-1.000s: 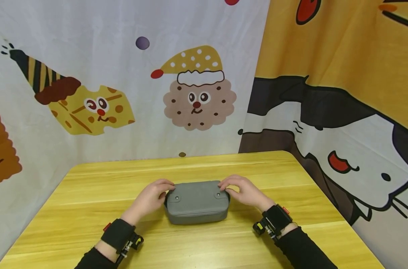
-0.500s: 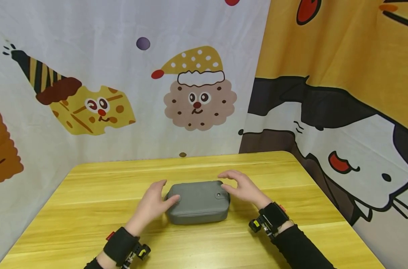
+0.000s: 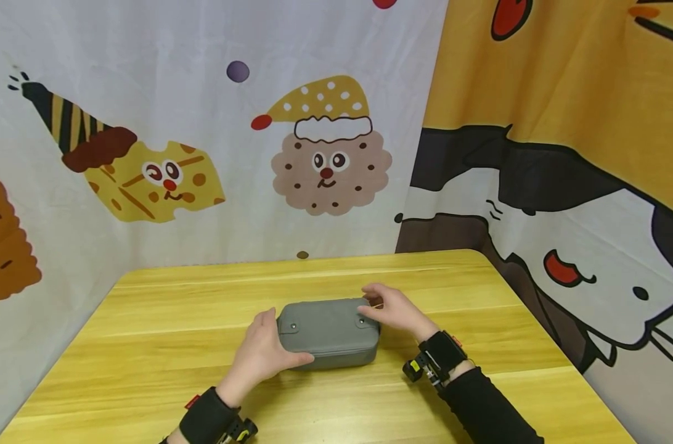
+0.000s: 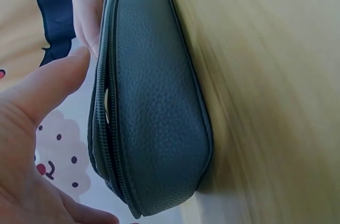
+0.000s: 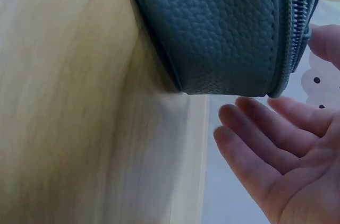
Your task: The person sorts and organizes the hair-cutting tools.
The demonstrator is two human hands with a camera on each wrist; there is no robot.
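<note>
A grey zippered pouch (image 3: 330, 327) of pebbled leather lies on the wooden table, two snap studs on its top. Its zipper (image 4: 110, 96) faces the left wrist camera, with a narrow gap showing a pale sliver inside. My left hand (image 3: 263, 348) spreads around the pouch's left end, thumb along the front top edge and fingers beyond the end. At the right end, my right hand (image 3: 394, 308) has its thumb over the top near a stud. Its loosely bent fingers (image 5: 265, 139) are beside the pouch's end in the right wrist view.
The yellow wooden table (image 3: 164, 345) extends around the pouch on all sides. Behind it hangs a white curtain (image 3: 203, 37) with cartoon prints, and an orange curtain (image 3: 580, 80) with a cat print stands at the right.
My left hand has come off the left top corner, opened wide, and slid toward the front edge. My right hand lifted its fingers and settled back near the right corner. The pouch stays put.
</note>
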